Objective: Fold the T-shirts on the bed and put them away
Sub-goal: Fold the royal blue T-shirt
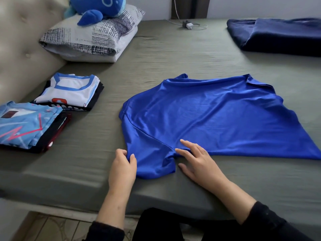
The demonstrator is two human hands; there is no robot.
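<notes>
Both hands sit right at the near edge of the bed (156, 54), working the closest sleeve of the blue T-shirt (217, 119). Left hand (124, 164) pinches the sleeve's outer edge between thumb and fingers, while the right hand (196, 157) lies flat with fingers spread, pressing down about where the sleeve joins the body, so the two hands are a little apart with the sleeve between them. That shirt is spread out sideways, long axis running along the near edge: shoulders toward the left, hem off toward the right edge, so most of it lies ahead and to the right of the hands. Right hand looks closer to the bulk of the fabric, so the next fold probably swings that sleeve inward. Two folded stacks (50, 110) wait near the left edge by the headboard. As for writing, the white jersey on top has a printed patch, but it's too small to read.
</notes>
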